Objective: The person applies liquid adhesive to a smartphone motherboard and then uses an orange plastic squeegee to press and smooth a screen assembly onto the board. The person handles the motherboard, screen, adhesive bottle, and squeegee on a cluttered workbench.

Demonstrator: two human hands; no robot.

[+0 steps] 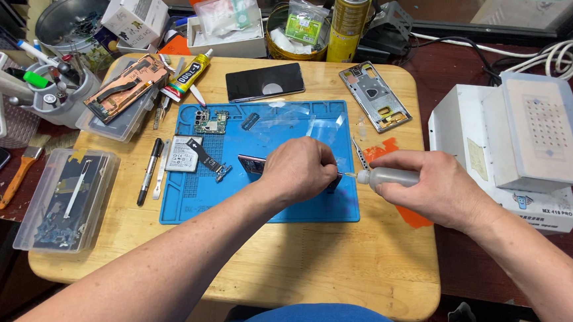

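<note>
My left hand [299, 168] is closed over a dark phone part [252, 163] lying on the blue work mat [257, 202], with one end of the part showing left of my fingers. My right hand [437, 190] grips a small grey squeeze bottle [391, 177]. Its thin metal nozzle points left and meets the part under my left hand. Tweezers [361, 153] lie on the mat just above the bottle.
On the mat lie a circuit board [211, 120], a flex cable [206, 156] and a white square piece [182, 153]. Behind are a black phone screen [265, 81], a metal phone frame [375, 95], a glue tube [189, 75] and a spray can [349, 22]. A white heating machine [533, 139] stands right; plastic boxes [65, 197] left.
</note>
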